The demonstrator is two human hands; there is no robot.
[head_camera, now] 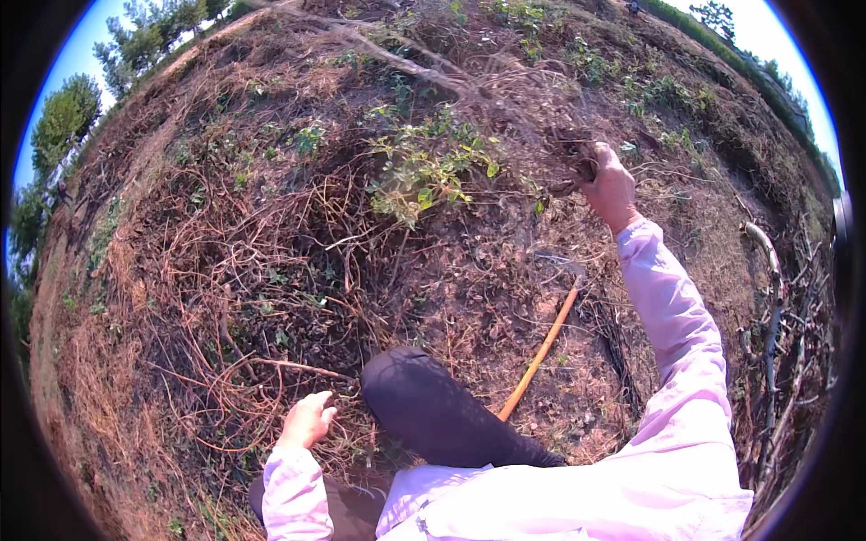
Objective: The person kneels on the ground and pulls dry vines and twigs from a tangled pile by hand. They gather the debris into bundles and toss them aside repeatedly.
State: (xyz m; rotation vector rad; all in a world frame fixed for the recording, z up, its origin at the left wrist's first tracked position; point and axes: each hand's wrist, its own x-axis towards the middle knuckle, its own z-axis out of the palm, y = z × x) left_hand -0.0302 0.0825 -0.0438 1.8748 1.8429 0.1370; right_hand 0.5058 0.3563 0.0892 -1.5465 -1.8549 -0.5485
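My right hand [610, 187], its arm stretched forward in a pale pink sleeve, is closed around a bundle of dry brown stems [517, 108]. The bundle is blurred and spreads up and to the left from the fist. My left hand [308, 419] is low and left of my bent knee, above dry vines [230, 406], with its fingers a little apart and nothing in them. A tool with a yellow-orange wooden handle [540, 351] lies on the ground between my knee and my right arm. Its head, among dry litter, cannot be made out clearly.
A leafy green plant [433, 169] stands ahead, left of the bundle. Tangled dry vines [270, 237] cover the ground on the left. Bare branches [775, 324] are heaped at the far right. Trees [64, 122] line the far edge of the field.
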